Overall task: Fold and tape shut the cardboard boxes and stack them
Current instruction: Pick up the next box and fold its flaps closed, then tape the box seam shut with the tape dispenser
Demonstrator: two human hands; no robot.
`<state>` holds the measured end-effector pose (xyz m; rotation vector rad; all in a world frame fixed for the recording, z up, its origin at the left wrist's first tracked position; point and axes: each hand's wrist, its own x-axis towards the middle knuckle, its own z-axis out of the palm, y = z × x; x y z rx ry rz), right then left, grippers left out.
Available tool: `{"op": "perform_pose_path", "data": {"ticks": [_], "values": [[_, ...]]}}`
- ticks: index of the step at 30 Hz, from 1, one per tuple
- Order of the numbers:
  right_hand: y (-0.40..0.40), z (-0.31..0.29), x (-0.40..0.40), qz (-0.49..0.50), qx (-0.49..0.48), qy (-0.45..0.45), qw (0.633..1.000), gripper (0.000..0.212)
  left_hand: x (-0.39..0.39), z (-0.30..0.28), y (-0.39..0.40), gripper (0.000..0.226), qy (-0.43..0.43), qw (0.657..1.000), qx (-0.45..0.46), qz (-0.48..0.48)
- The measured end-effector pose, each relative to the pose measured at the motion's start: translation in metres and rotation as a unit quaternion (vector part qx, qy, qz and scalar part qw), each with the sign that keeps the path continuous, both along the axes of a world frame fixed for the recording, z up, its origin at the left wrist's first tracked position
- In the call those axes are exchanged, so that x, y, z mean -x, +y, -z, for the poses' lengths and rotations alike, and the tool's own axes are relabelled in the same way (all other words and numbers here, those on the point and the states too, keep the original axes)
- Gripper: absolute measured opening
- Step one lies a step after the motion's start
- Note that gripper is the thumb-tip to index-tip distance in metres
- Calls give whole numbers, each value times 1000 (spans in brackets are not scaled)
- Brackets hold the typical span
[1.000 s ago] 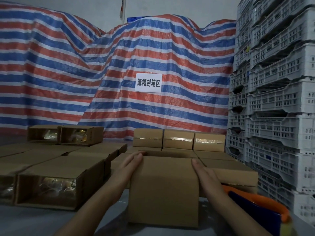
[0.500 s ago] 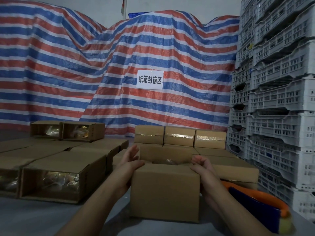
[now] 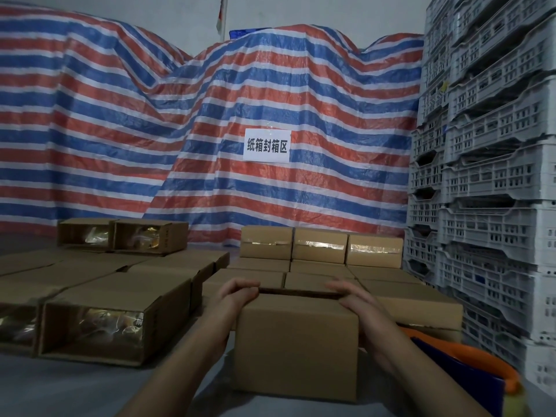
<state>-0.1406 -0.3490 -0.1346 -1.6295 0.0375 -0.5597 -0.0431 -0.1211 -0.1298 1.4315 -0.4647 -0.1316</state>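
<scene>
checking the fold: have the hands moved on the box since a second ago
Yes. Against the box, which stays put, the left hand and right hand have come in from its sides onto the top edge, fingers curled over the flaps.

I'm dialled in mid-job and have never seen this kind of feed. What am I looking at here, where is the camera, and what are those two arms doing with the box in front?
There is no machine: this is one wide-angle camera worn on a person's head, looking forward and down at their bare arms. The left hand and right hand curl over the top edges of the cardboard box in front, pressing its flaps down; a dark gap shows the top is not fully shut. To the left lie open boxes with shiny wrapped contents. Behind stand taped boxes in a row. An orange and blue tape dispenser sits at lower right, untouched. Grey plastic crates are stacked on the right, and a striped tarpaulin carries a paper sign.
</scene>
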Motion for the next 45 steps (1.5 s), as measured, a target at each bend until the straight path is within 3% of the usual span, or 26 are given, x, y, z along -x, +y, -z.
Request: {"op": "perform_pose_path", "data": {"ticks": [6, 10, 12, 14, 15, 19, 22, 27, 30, 31, 34, 39, 41, 45], "values": [[1, 5, -2, 20, 12, -9, 1000, 35, 2, 0, 1, 14, -35, 997, -55, -29], [0, -2, 0, 35, 39, 2, 999, 37, -2, -15, 8, 12, -95, 983, -155, -15], [2, -3, 1, 41, 38, 2, 998, 38, -2, -27, 7, 11, -179, 942, -280, -58], [3, -3, 1, 42, 27, 2, 999, 37, 6, -38, -3, 22, -305, 844, -420, -137], [4, -3, 1, 43, 24, 3, 999, 37, 13, -41, -10, 32, -353, 808, -446, -153], [2, -2, 2, 34, 27, 9, 999, 37, 33, -42, -38, 67, -385, 785, -484, -21], [4, -5, 4, 27, 21, 13, 999, 34, 34, -39, -45, 74, -395, 739, -545, 23], [-10, -16, 17, -50, 35, 114, 992, 30, 31, -40, -43, 85, -384, 733, -560, 48], [-27, -27, 36, 60, 111, 143, 982, 27, 29, -38, -43, 83, -388, 735, -555, 40], [-35, -27, 43, 140, 190, 145, 961, 25, 29, -37, -43, 83, -389, 734, -556, 37], [-64, -12, 66, 297, 434, 183, 831, 28, 28, -37, -44, 83, -385, 736, -556, 43], [-84, 25, 92, 381, 496, 313, 714, 52, 29, -37, -43, 85, -378, 740, -554, 48], [-84, 35, 94, 403, 529, 318, 675, 55, 31, -37, -43, 86, -379, 740, -554, 45], [-78, 37, 95, 433, 545, 290, 657, 65, 35, -40, -41, 86, -363, 752, -548, 57]]}}
